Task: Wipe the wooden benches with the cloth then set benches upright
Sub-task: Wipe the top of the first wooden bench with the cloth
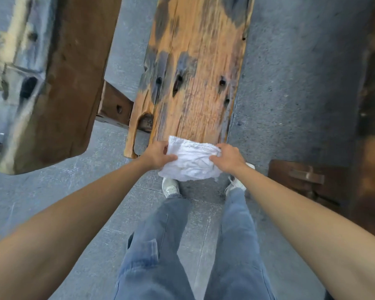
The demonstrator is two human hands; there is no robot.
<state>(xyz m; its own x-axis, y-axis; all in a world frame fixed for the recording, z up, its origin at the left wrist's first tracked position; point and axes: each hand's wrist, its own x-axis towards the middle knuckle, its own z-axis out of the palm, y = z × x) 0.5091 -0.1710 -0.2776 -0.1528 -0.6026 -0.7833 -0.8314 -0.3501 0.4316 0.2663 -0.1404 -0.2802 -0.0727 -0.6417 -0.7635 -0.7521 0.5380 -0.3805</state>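
Note:
A worn orange wooden bench (199, 68) with dark stains and several holes stretches away from me in the middle of the view. A white cloth (192, 161) hangs over its near end. My left hand (156, 155) grips the cloth's left side and my right hand (228, 158) grips its right side, thumbs on top. Another dark brown bench (67, 83) lies tilted at the left.
More dark wood (370, 131) stands along the right edge, with a brown wooden piece (305, 180) low on the grey paved floor (290, 83). My legs in blue jeans and pale shoes stand just before the bench end.

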